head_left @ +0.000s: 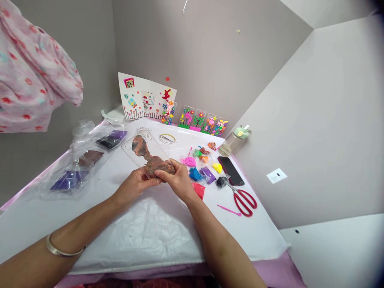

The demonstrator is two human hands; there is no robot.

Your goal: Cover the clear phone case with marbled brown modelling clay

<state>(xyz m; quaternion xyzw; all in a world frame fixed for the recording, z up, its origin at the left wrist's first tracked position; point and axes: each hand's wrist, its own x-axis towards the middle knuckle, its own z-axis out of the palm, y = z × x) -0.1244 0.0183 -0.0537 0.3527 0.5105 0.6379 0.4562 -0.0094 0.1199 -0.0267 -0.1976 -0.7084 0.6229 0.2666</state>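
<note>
Grey walls (207, 60) are rising behind the white-covered counter (108, 236), and we are leaning over its middle with both forearms reaching forward. Between our hands we are holding brown clay (158, 164), streaked with grey. Its long axis is slanting away from us toward the upper left, the narrow neck leading to a round far end that is lying over a clear plate (156, 147). That far end is sitting nearer our left hand (142, 179) than our right hand (178, 180).

Both hands are gripping the wide near end: the right thumb is pressing on top, pointing left, while the left thumb is pointing right along the near edge. Their lower fingers are mostly hiding, so we are not able to tell whether they are pinching the plate too. Beside our right wrist, a red packet (199, 191) is lying on the counter.
</note>
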